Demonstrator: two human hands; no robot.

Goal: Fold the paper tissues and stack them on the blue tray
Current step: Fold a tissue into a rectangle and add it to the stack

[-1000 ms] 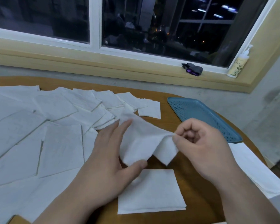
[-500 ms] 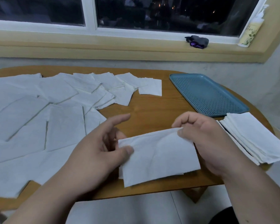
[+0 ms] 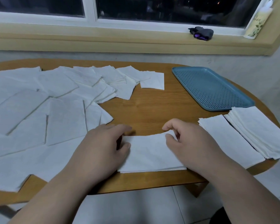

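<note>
**Tray bare, folding under way**

Head view: the blue tray (image 3: 217,92) at two o'clock on the table (image 3: 149,110) holds nothing. Two folded stacks (image 3: 257,130) wait at four o'clock, and loose tissues (image 3: 39,102) spread from nine to twelve. At six o'clock lies the current tissue (image 3: 149,152). The left hand (image 3: 100,147) rests on its end, fingers (image 3: 120,127) loosely straight, while the right hand (image 3: 189,143) pinches its far edge.

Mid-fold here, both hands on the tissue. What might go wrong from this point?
1. The tissue that the right hand pinches lies close to the table's near edge; a pull toward the body may slide it off.
2. The two folded stacks sit beside the blue tray, not on it, at the table's right rim; the right forearm may brush them off.
</note>
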